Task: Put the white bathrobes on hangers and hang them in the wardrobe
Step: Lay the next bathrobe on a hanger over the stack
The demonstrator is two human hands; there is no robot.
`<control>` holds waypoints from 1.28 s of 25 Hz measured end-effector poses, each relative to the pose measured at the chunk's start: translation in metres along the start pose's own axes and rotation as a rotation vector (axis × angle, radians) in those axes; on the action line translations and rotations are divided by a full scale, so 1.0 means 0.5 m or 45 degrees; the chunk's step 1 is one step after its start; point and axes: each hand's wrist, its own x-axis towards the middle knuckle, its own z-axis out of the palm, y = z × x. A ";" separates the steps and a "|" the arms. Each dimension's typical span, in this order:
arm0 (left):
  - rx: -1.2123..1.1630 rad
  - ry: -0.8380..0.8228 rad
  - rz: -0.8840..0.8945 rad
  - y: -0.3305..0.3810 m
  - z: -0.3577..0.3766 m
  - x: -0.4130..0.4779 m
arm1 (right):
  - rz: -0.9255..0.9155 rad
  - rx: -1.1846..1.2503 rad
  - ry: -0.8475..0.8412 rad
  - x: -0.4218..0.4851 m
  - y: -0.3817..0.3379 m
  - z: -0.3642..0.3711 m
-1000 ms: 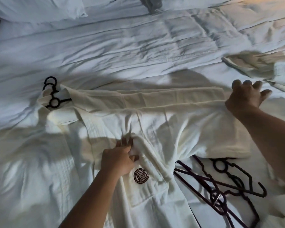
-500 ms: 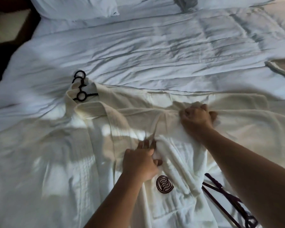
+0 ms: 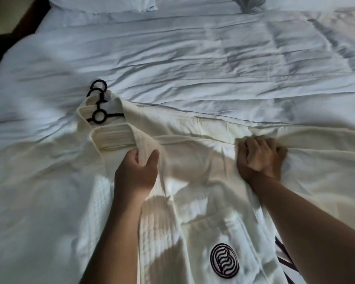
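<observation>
A white bathrobe [image 3: 193, 165] lies spread across the bed, collar to the left. A dark hanger [image 3: 99, 111] sits inside its collar, with the hook poking out above. A round dark emblem [image 3: 224, 259] marks the chest pocket near the bottom. My left hand [image 3: 136, 173] grips the ribbed lapel band just right of the collar. My right hand [image 3: 259, 156] is clenched on a bunch of robe fabric at the shoulder and sleeve line. More dark hangers [image 3: 284, 256] peek out under my right forearm.
The bed's rumpled white duvet [image 3: 193, 58] fills the view behind the robe. A pillow [image 3: 103, 3] lies at the top left. The bed's left edge drops to a dark floor [image 3: 0, 50] at the far left.
My left hand has moved up from the robe's front to the lapel band and gripped it. My right hand stays clenched on the fabric. The view shifted left and closer.
</observation>
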 end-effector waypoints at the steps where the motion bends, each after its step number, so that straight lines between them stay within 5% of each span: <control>1: 0.008 -0.051 0.021 0.013 0.002 0.023 | 0.003 -0.009 -0.003 0.000 0.000 0.000; 5: -0.260 0.155 -0.044 0.014 -0.043 0.109 | 0.005 -0.013 -0.016 0.001 -0.005 -0.001; 9: -0.352 -0.177 -0.047 0.005 -0.019 0.125 | 0.002 -0.029 0.003 0.003 -0.007 0.002; 13: -0.142 0.013 0.139 0.023 -0.026 0.163 | 0.002 -0.035 0.016 0.004 -0.004 0.007; 18: -0.292 -0.245 -0.087 -0.021 -0.035 0.104 | -0.003 -0.018 0.021 0.004 -0.004 0.005; 21: -0.110 -0.079 -0.063 -0.052 -0.050 0.102 | -0.002 -0.034 0.006 0.004 -0.006 0.004; 25: -0.393 -0.242 -0.042 0.006 -0.030 0.134 | -0.004 -0.060 0.038 0.004 -0.006 0.008; 29: -0.316 0.020 0.037 0.036 -0.009 0.188 | -0.029 -0.029 0.041 0.006 -0.004 0.008; 32: -0.173 -0.002 0.047 0.014 -0.024 0.156 | -0.020 -0.032 0.031 0.008 -0.002 0.007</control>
